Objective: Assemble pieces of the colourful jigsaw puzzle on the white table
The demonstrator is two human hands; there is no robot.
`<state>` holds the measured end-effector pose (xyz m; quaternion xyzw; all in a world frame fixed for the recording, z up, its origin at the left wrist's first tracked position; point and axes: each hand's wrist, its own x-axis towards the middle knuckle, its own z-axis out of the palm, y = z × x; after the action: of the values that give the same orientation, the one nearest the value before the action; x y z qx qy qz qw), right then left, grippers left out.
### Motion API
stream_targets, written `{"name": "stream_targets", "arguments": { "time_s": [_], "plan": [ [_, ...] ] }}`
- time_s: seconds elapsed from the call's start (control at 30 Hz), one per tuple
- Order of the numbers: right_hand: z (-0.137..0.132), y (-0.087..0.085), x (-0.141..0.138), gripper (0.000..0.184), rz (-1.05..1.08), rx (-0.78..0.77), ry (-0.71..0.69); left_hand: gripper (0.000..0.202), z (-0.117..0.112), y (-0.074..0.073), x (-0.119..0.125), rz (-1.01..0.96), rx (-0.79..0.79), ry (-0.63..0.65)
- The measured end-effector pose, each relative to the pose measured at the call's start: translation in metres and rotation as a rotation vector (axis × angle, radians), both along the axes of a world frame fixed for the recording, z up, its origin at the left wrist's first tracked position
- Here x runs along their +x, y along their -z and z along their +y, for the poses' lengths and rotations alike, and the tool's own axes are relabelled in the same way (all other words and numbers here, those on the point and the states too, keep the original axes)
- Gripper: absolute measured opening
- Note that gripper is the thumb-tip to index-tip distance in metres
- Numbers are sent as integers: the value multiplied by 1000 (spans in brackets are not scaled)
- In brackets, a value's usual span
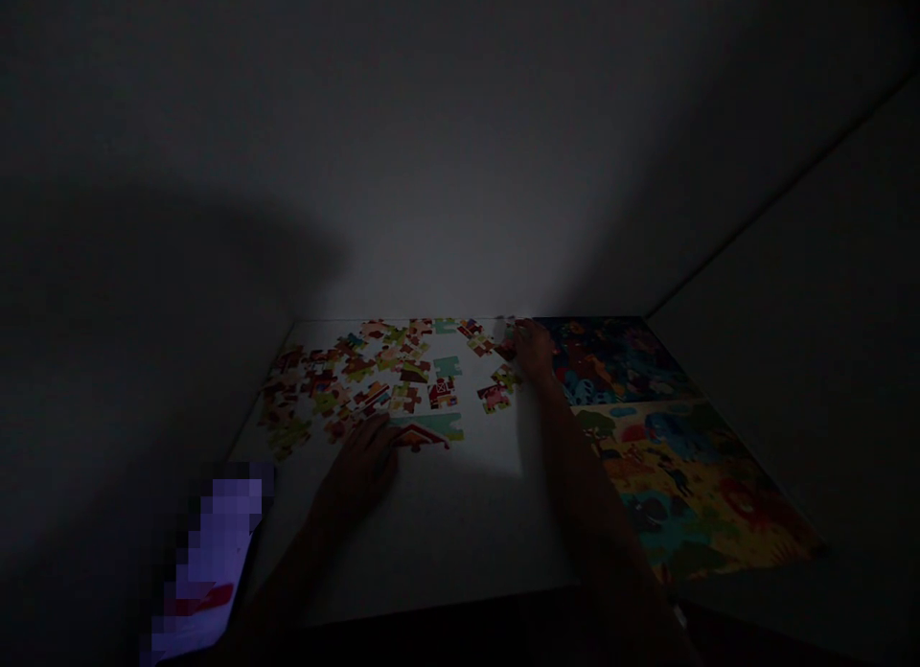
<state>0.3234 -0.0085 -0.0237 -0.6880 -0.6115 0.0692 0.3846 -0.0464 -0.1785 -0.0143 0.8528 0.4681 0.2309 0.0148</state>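
My left hand lies low on the table with its fingers stretched out, the fingertips at the left end of a strip of joined puzzle pieces showing a red roof and pale green sky. At the table's far edge, my right hand has its fingers curled down over a dark red puzzle piece; its fingertips are dim and partly hidden. Between the hands are a red barn piece, a plain green piece and a piece with a pink animal.
Many loose puzzle pieces spread over the left of the white table. On the right lie a dark blue picture and a yellow animal picture. A lit, blurred-out screen is at the lower left. Walls stand behind; light is dim.
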Motion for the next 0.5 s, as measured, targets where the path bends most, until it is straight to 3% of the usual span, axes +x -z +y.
{"name": "stream_targets", "arguments": {
  "time_s": [0.13,0.3,0.4,0.5],
  "plan": [
    [-4,-6,-15,31,136,26,-164,32,0,2,-1,-24,5,-5],
    [0,-21,-44,25,230,-182,-405,32,1,5,-3,-3,44,-17],
    [1,-25,-65,26,183,-275,-511,33,0,7,-4,-4,59,-20],
    [-1,-24,-84,31,44,-271,-560,32,0,10,-4,-6,74,-41]
  ]
}}
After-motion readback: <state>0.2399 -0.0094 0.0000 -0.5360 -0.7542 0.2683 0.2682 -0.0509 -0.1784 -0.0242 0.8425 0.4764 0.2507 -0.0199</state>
